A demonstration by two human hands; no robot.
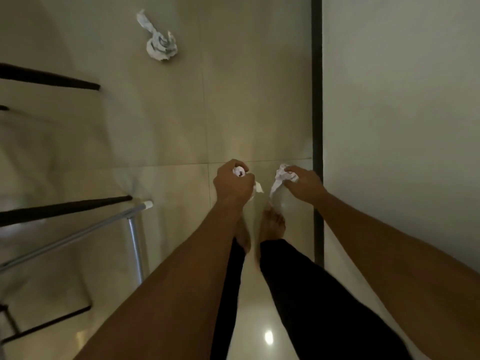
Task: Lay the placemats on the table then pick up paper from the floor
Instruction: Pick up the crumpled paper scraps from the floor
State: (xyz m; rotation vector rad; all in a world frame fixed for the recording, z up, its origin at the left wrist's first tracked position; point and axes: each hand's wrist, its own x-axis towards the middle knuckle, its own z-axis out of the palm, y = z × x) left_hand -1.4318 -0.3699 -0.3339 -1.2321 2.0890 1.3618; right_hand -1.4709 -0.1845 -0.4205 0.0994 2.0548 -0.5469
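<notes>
I look straight down at a pale tiled floor. My left hand (232, 183) is closed around a crumpled white paper ball (239, 171), with a scrap of it sticking out below the fist. My right hand (304, 183) grips a second crumpled white paper (278, 183) that hangs down from the fingers just above the floor. A third crumpled, twisted paper (159, 44) lies on the floor farther ahead to the left, well apart from both hands. No placemats or table top are in view.
My bare feet (270, 227) and dark trousers are under my arms. Dark chair or table legs (65, 205) and a silver metal frame (135, 229) stand at the left. A white wall (402, 100) with a dark skirting strip (317, 100) runs along the right.
</notes>
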